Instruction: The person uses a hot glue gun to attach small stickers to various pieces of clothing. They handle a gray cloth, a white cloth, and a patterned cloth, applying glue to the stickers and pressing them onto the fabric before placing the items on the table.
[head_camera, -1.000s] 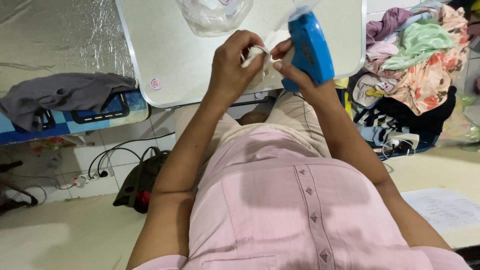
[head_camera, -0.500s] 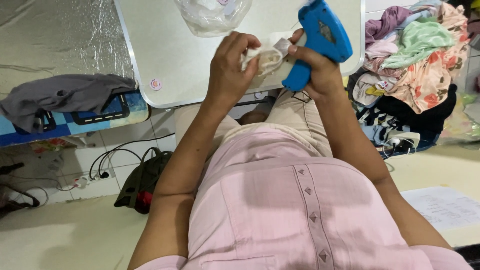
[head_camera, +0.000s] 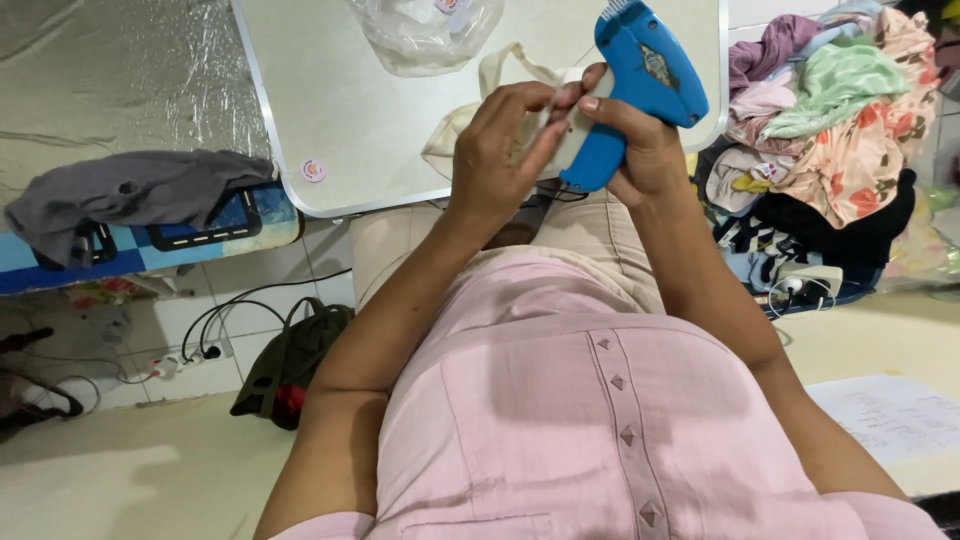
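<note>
A grey garment (head_camera: 130, 190) lies draped over a blue padded stand (head_camera: 150, 240), well left of the white bench (head_camera: 340, 130). Below the bench's left corner, a dark green bag (head_camera: 295, 360) sits on the tiled floor beside black cables (head_camera: 215, 325). A crumpled clear plastic bag (head_camera: 425, 35) rests at the far edge of the bench. At the near edge of the bench, the left hand (head_camera: 495, 150) pinches a cream fabric piece (head_camera: 475, 120) between thumb and fingers. Touching it, the right hand (head_camera: 635, 150) is closed around the grip of a blue tagging gun (head_camera: 640, 80), which is held over the bench's right side. Right of the bench, 1 heap of mixed colourful clothing (head_camera: 830, 130) is piled.
</note>
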